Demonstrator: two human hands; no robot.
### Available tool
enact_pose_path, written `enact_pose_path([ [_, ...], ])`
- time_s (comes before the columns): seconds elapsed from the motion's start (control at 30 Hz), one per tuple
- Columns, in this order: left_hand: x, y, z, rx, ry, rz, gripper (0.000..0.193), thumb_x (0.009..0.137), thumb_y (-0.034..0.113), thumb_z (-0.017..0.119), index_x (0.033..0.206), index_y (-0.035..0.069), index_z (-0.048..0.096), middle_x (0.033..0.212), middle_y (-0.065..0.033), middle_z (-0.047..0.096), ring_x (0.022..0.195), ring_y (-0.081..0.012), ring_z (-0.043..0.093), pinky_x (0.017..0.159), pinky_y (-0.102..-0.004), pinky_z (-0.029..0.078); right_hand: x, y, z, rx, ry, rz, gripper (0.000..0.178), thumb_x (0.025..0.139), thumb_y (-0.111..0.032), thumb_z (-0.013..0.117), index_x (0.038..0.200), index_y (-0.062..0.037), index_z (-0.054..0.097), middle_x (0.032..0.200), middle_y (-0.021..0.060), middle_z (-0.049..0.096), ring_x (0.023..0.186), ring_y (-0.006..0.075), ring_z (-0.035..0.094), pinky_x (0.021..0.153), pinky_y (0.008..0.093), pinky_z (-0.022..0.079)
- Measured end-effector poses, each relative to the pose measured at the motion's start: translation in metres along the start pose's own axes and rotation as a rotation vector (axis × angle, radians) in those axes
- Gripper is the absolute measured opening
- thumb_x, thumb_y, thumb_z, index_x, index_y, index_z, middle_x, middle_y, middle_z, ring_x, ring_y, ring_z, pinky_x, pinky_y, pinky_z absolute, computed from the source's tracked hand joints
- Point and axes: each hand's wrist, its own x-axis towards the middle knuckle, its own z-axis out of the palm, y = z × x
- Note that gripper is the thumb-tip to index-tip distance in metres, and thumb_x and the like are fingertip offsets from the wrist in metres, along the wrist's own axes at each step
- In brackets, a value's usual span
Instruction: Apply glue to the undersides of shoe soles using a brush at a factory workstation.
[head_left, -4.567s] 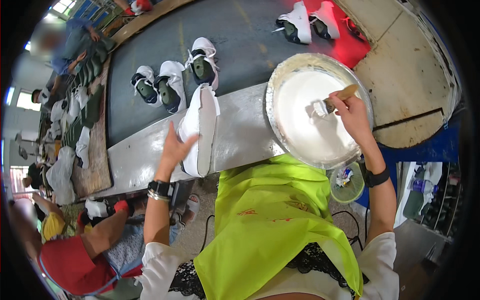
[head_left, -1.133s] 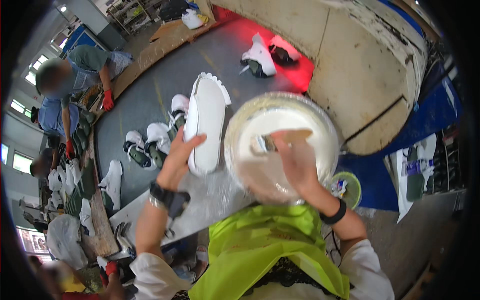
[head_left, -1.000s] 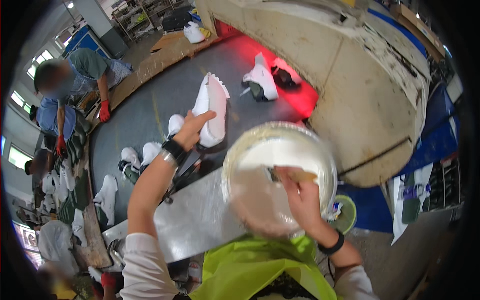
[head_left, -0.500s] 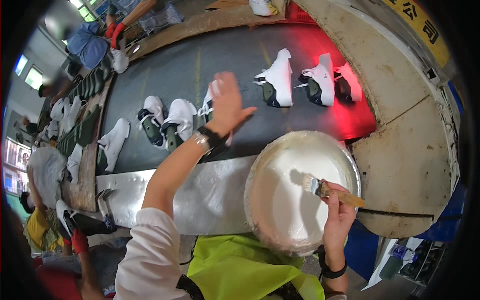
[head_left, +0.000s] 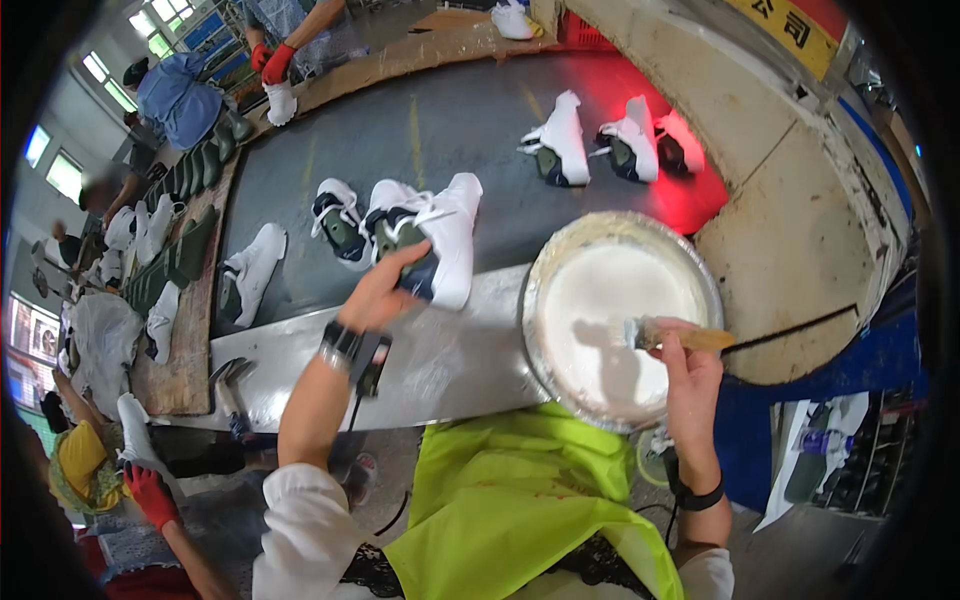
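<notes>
My left hand [head_left: 378, 290] grips a white shoe upper [head_left: 455, 240] on a dark green last, lifted over the near edge of the conveyor belt [head_left: 380, 130]. Its toe end points down toward the metal ledge. My right hand [head_left: 692, 370] pinches the wooden handle of a paintbrush [head_left: 705, 339]. The bristles hang over a round metal basin [head_left: 537, 345] of white liquid, and the brush casts a shadow there; whether they touch the liquid I cannot tell. Two more lasted uppers, a laced shoe [head_left: 343, 222] and a shoe partly behind mine [head_left: 390, 205], rest just left.
Several white shoes [head_left: 565, 140] stand at the belt's far right under red light, by a worn beige housing [head_left: 800, 220]. A hammer [head_left: 230, 390] lies on the metal ledge [head_left: 440, 360]. Red-gloved co-workers handle shoes at the left and far side. Green lasts [head_left: 190, 250] line the left board.
My left hand has come back toward me from over the belt and now holds a shoe upper. The brush still sits in my right hand above the basin. The whole view has shifted slightly.
</notes>
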Motion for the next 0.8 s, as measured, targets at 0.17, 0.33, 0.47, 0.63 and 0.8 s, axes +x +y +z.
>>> enact_pose_path([
  [0.17, -0.124, -0.093, -0.096, -0.296, 0.22, 0.168, 0.048, 0.097, 0.022, 0.056, 0.138, 0.0, 0.043, 0.131, -0.0139, 0.057, 0.116, -0.0238, 0.058, 0.099, -0.0375, 0.046, -0.014, -0.012, 0.014, -0.105, -0.038, -0.021, 0.025, 0.099, -0.016, 0.053, 0.112, 0.0033, 0.061, 0.107, 0.0103, 0.066, 0.095, 0.013, 0.061, 0.081, 0.027, 0.05],
  [0.33, -0.153, -0.126, -0.114, 0.947, 0.513, 0.114, 0.092, 0.079, 0.041, 0.075, 0.138, -0.014, 0.03, 0.135, -0.0281, 0.046, 0.127, -0.0331, 0.046, 0.103, -0.0394, 0.039, 0.012, 0.023, 0.016, -0.124, -0.124, -0.033, 0.025, 0.098, -0.017, 0.054, 0.112, 0.0022, 0.062, 0.106, 0.0093, 0.067, 0.094, 0.012, 0.062, 0.079, 0.0262, 0.051],
  [0.47, -0.14, -0.131, -0.139, 1.177, 0.497, 0.279, 0.117, 0.068, 0.05, 0.082, 0.134, -0.025, 0.022, 0.134, -0.0403, 0.038, 0.131, -0.0425, 0.038, 0.108, -0.0427, 0.034, 0.019, 0.027, 0.02, -0.097, -0.158, -0.03, 0.024, 0.098, -0.017, 0.055, 0.111, 0.0006, 0.063, 0.105, 0.007, 0.067, 0.093, 0.0112, 0.062, 0.077, 0.0258, 0.051],
  [0.63, -0.147, -0.071, -0.083, 1.665, 0.586, -0.265, 0.121, 0.066, 0.06, 0.078, 0.141, -0.016, 0.022, 0.141, -0.0359, 0.035, 0.136, -0.0429, 0.031, 0.109, -0.0457, 0.031, 0.021, 0.031, 0.014, -0.113, -0.121, -0.013, 0.023, 0.098, -0.017, 0.056, 0.111, 0.0003, 0.063, 0.104, 0.0066, 0.067, 0.093, 0.0109, 0.062, 0.077, 0.0257, 0.051],
  [0.8, -0.082, -0.055, -0.057, 1.813, 0.505, 1.073, 0.07, 0.073, 0.04, 0.076, 0.119, -0.006, 0.052, 0.12, -0.0251, 0.056, 0.116, -0.0396, 0.05, 0.092, -0.0459, 0.044, 0.022, 0.026, 0.014, -0.091, -0.133, 0.034, 0.023, 0.098, -0.017, 0.055, 0.111, 0.0002, 0.064, 0.103, 0.0067, 0.066, 0.093, 0.0106, 0.061, 0.078, 0.0256, 0.051],
])
